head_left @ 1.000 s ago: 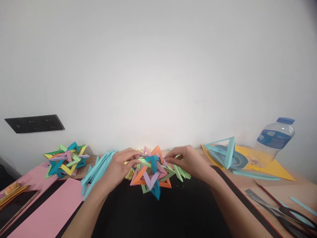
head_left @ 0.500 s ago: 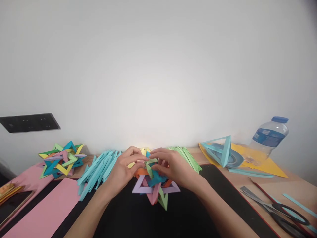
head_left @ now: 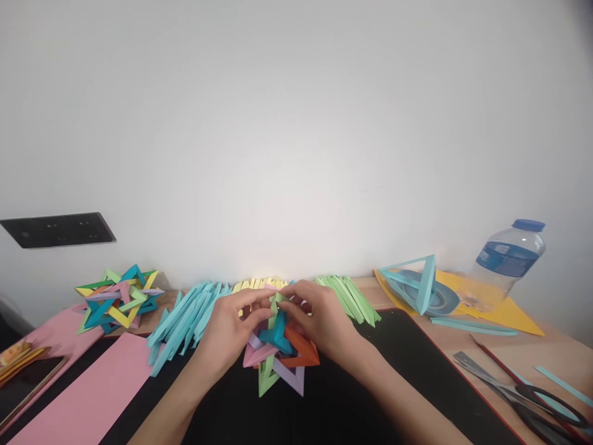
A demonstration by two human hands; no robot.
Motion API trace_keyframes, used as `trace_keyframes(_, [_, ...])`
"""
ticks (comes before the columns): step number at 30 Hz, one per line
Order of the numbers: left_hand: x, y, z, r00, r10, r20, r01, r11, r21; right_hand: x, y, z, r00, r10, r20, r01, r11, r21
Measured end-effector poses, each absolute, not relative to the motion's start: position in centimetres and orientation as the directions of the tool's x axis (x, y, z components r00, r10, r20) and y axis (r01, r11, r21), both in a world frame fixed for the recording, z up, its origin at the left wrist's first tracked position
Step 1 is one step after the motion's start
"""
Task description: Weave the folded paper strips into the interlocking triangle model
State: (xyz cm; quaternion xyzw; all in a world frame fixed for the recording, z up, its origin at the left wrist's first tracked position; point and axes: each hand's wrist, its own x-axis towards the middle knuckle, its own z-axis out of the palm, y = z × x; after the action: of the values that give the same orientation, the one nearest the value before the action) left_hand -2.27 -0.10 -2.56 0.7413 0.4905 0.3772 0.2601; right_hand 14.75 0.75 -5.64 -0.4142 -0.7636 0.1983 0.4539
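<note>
Between my hands is a multicoloured folded-paper star (head_left: 278,346), made of interlocked blue, orange, pink, lilac and green frames. My left hand (head_left: 238,318) pinches its upper left side with thumb and fingertips. From the right, my right hand (head_left: 319,312) grips the top of the star, thumb and fingers bent around a green point. The palms and fingers hide part of the star's upper area. Behind the hands lie folded yellow strips (head_left: 252,283), with light-blue strips (head_left: 188,318) to the left and green strips (head_left: 349,298) to the right.
At the far left rests another paper star (head_left: 121,296). A pink sheet (head_left: 78,395) and a phone (head_left: 32,389) lie nearer. On the right are a light-blue paper frame (head_left: 425,285), tape roll (head_left: 445,303), plastic bottle (head_left: 508,258) and scissors (head_left: 519,392). A black mat (head_left: 398,346) covers the middle.
The star has been turned in my hands: an orange frame now faces right and lilac and green points hang lowest. My hands stay close around its top.
</note>
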Motion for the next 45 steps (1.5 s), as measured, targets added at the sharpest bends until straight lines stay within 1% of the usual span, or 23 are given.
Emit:
trace_keyframes(1, [-2.4,-0.2,-2.4,0.219,0.931,0.292,0.527,-0.365,0.767,14.6,0.6,-5.6,-0.246,0.821,0.516,0.420,0.570,-0.706])
trace_keyframes(3, [-2.5,-0.2,-2.1,0.222,0.944,0.246,0.525,-0.328,0.785,14.6,0.5,-5.6,-0.266,0.824,0.500,0.401,0.566,-0.720])
trace_keyframes(5, [-2.6,-0.2,-1.9,0.237,0.949,0.206,0.520,-0.303,0.798,14.6,0.5,-5.5,-0.290,0.814,0.503,0.428,0.581,-0.692])
trace_keyframes(7, [-2.6,-0.2,-1.8,0.227,0.953,0.199,0.513,-0.291,0.808,14.8,0.6,-5.5,-0.304,0.786,0.538,0.460,0.616,-0.640])
trace_keyframes(9, [-2.5,-0.3,-1.9,0.206,0.958,0.198,0.509,-0.278,0.815,14.9,0.7,-5.5,-0.318,0.773,0.549,0.462,0.632,-0.622])
trace_keyframes(13, [-2.2,-0.7,-2.1,0.173,0.972,0.159,0.488,-0.225,0.843,15.0,0.6,-5.6,-0.333,0.804,0.493,0.383,0.593,-0.708])
trace_keyframes(15, [-2.1,-0.8,-2.3,0.159,0.978,0.135,0.442,-0.192,0.876,15.0,0.5,-5.7,-0.341,0.792,0.507,0.353,0.608,-0.711])
trace_keyframes(18, [-2.0,-0.8,-2.3,0.196,0.976,0.092,0.374,-0.161,0.913,15.0,0.4,-5.6,-0.341,0.778,0.528,0.320,0.624,-0.713])
trace_keyframes(21, [-2.1,-0.5,-2.2,0.232,0.970,0.071,0.376,-0.157,0.913,15.2,0.3,-5.3,-0.354,0.794,0.494,0.299,0.597,-0.745])
trace_keyframes(27, [-2.2,-0.3,-2.0,0.203,0.971,0.127,0.404,-0.201,0.892,15.4,0.1,-4.8,-0.382,0.774,0.505,0.312,0.622,-0.718])
trace_keyframes(30, [-2.1,-0.4,-1.9,0.195,0.977,0.083,0.421,-0.159,0.893,15.4,0.1,-4.9,-0.375,0.772,0.513,0.340,0.629,-0.699])
trace_keyframes(32, [-2.1,-0.4,-1.9,0.203,0.978,0.037,0.406,-0.118,0.906,15.3,0.1,-5.0,-0.365,0.773,0.519,0.357,0.631,-0.689])
trace_keyframes(34, [-2.1,-0.3,-1.9,0.225,0.974,0.023,0.373,-0.108,0.921,15.1,0.1,-5.2,-0.340,0.779,0.527,0.362,0.625,-0.692])
trace_keyframes(37, [-2.3,-0.3,-1.9,0.262,0.965,0.030,0.337,-0.120,0.934,14.6,0.0,-5.4,-0.286,0.801,0.525,0.343,0.598,-0.725])
trace_keyframes(40, [-2.4,-0.3,-1.7,0.259,0.966,0.021,0.336,-0.111,0.935,14.1,-0.3,-5.5,-0.233,0.829,0.509,0.318,0.559,-0.766])
trace_keyframes(43, [-2.4,-0.4,-1.6,0.253,0.967,0.018,0.339,-0.106,0.935,13.9,-0.4,-5.4,-0.208,0.866,0.454,0.303,0.498,-0.812])
trace_keyframes(45, [-2.4,-0.3,-1.6,0.265,0.964,0.016,0.338,-0.109,0.935,14.1,-0.5,-5.2,-0.224,0.890,0.398,0.281,0.450,-0.848])
